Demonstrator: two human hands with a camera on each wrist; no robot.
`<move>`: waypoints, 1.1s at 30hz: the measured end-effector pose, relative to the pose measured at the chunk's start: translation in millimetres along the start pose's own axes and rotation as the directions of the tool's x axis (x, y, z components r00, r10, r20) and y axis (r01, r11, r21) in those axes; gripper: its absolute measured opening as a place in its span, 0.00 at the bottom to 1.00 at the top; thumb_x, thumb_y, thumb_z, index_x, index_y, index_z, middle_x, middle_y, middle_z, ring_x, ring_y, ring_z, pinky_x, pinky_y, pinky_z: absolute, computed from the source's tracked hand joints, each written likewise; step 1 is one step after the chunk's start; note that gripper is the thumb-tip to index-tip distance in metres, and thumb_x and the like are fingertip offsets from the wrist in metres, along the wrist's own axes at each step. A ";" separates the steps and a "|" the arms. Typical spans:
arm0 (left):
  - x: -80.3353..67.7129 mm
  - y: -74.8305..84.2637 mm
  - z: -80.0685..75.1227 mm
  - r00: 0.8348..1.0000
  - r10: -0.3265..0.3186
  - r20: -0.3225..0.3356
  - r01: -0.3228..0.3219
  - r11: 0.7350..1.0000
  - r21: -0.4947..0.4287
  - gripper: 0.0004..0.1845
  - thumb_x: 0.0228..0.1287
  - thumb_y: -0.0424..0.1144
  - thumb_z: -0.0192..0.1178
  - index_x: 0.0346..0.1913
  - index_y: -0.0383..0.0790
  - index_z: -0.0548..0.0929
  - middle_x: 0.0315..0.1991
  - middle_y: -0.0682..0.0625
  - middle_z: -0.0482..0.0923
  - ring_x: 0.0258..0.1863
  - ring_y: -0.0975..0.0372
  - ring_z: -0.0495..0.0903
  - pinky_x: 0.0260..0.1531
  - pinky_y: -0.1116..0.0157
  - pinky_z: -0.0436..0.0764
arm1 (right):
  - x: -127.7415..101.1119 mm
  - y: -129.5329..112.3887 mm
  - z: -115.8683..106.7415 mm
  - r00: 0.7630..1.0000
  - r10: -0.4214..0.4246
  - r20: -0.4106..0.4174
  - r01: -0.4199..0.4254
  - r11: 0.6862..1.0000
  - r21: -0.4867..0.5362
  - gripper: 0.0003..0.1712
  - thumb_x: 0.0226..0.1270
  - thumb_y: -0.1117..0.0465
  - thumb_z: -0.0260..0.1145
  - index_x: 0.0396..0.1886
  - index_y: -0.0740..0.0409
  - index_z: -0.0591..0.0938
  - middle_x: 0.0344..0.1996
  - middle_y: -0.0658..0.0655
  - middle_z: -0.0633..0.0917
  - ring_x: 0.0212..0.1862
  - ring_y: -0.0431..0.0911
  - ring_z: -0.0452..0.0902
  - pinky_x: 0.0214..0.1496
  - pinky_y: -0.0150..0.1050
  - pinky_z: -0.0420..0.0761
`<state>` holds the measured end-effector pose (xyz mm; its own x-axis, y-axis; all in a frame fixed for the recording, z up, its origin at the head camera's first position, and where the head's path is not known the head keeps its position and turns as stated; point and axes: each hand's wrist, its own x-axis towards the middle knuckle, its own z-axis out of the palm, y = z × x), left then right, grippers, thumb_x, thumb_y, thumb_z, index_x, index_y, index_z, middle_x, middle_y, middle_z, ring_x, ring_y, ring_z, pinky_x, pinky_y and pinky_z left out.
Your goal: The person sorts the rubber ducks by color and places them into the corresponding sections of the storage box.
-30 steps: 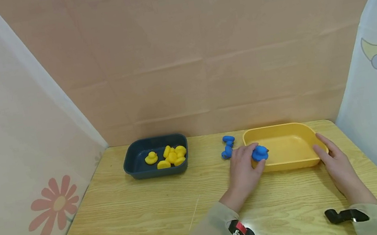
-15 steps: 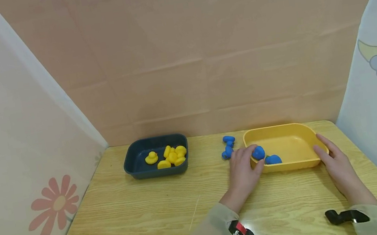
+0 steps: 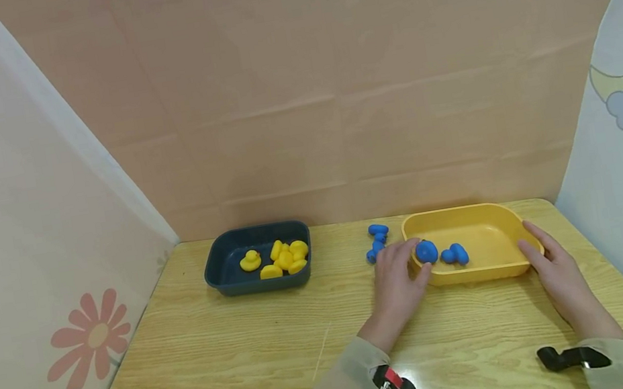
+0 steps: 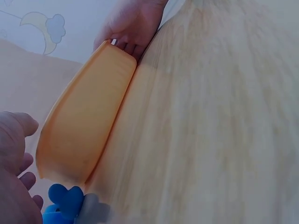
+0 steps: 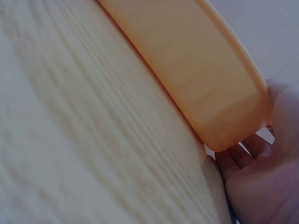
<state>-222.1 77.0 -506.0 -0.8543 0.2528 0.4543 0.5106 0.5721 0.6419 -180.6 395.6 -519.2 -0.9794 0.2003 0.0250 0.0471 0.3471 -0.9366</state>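
Yellow in colour, the tray stands at right of centre in the head view, on a wooden table. Toward its left end we see a rounded blue toy and, just beside it, a two-lobed blue toy. At this same end our left hand is poised with thumb and fingers parted, gripping nothing that we can make out; whether it touches the rim, we cannot tell. At the opposite end our right hand holds the tray, its thumb and fingers around the end wall. Other blue toys lie on the table between the trays, near our left hand. Left of centre in the frame, a dark tray contains several yellow ducks.
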 end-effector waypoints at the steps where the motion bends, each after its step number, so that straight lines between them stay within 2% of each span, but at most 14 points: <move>1: 0.5 -1.3 -0.9 1.000 -0.002 -0.005 0.002 1.000 -0.006 0.27 0.77 0.44 0.73 0.74 0.47 0.83 0.66 0.51 0.82 0.66 0.56 0.76 0.66 0.60 0.78 | -0.1 0.0 -0.1 1.000 0.001 -0.002 -0.001 1.000 0.000 0.43 0.91 0.40 0.52 0.94 0.36 0.46 0.91 0.57 0.38 0.88 0.57 0.23 0.69 0.10 0.44; 14: 7.4 -24.5 -19.5 0.995 -0.080 -0.051 0.077 0.995 -0.062 0.27 0.77 0.43 0.72 0.75 0.49 0.81 0.69 0.50 0.79 0.69 0.53 0.75 0.67 0.54 0.79 | -1.6 1.2 -1.7 1.000 0.006 -0.010 -0.006 1.000 0.019 0.42 0.91 0.40 0.53 0.93 0.34 0.47 0.91 0.54 0.38 0.88 0.54 0.22 0.72 0.12 0.43; 24: 11.3 -48.7 -21.0 0.986 -0.152 -0.068 0.148 0.987 -0.059 0.29 0.77 0.44 0.73 0.76 0.45 0.80 0.71 0.46 0.78 0.72 0.49 0.73 0.71 0.49 0.77 | -1.5 0.2 -0.7 1.000 0.008 -0.012 -0.008 1.000 0.015 0.42 0.91 0.40 0.53 0.93 0.34 0.47 0.91 0.54 0.38 0.88 0.54 0.22 0.72 0.13 0.42; 33: 11.3 -59.8 -20.8 0.982 -0.186 -0.035 0.184 0.981 -0.063 0.30 0.78 0.45 0.72 0.78 0.45 0.79 0.75 0.48 0.77 0.77 0.49 0.70 0.77 0.48 0.72 | 0.2 -0.4 1.0 1.000 0.003 -0.003 -0.003 1.000 0.014 0.42 0.91 0.40 0.52 0.94 0.35 0.46 0.91 0.53 0.39 0.89 0.54 0.23 0.71 0.12 0.44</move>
<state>-260.2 29.5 -526.4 -0.9304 0.1148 0.3480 0.3502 0.5587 0.7518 -181.1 394.6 -519.2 -0.9787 0.2038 0.0231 0.0473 0.3341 -0.9414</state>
